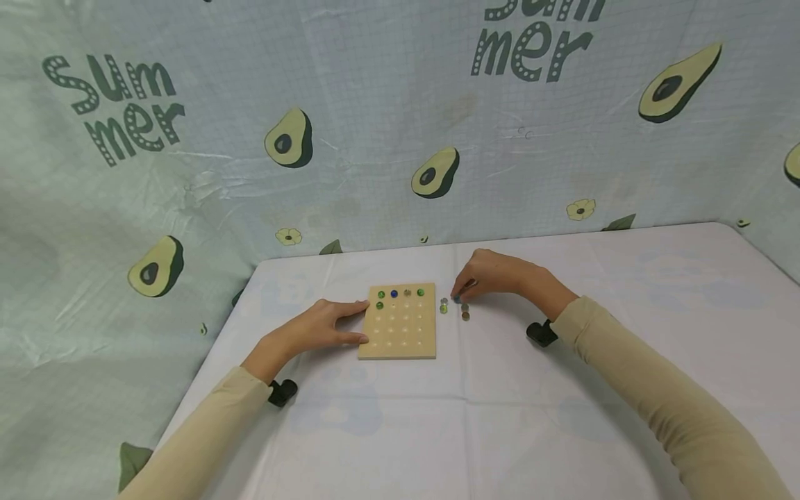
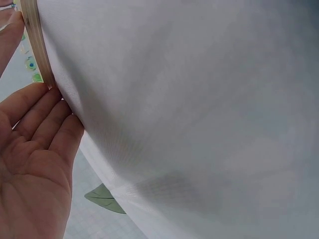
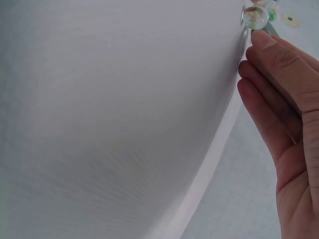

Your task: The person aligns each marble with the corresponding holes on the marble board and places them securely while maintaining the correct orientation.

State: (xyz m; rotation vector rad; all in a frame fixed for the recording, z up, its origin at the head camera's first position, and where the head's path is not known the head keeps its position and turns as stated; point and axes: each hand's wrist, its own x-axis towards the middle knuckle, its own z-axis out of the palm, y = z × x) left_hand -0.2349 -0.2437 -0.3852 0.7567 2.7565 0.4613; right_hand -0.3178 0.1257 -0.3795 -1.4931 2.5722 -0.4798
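Note:
The square wooden board [image 1: 405,351] has rows of shallow dimples. Several glass marbles sit along its far row, among them a blue marble [image 1: 394,294], and a green marble [image 1: 379,305] lies in the row below. My left hand [image 1: 317,326] touches the board's left side with thumb and fingers spread, fingers nearly straight. To the right of the board, my right hand [image 1: 490,273] pinches a bluish marble [image 1: 457,299] low over the table, thumb against fingers. In the right wrist view a clear marble [image 3: 255,18] shows right by the fingertips.
Between board and right hand lie loose marbles, including a yellow-green marble [image 1: 444,309]. A brown marble [image 1: 465,317] is just below the right hand. A white cloth [image 1: 412,430] covers the table, and a printed avocado curtain [image 1: 362,139] hangs behind it.

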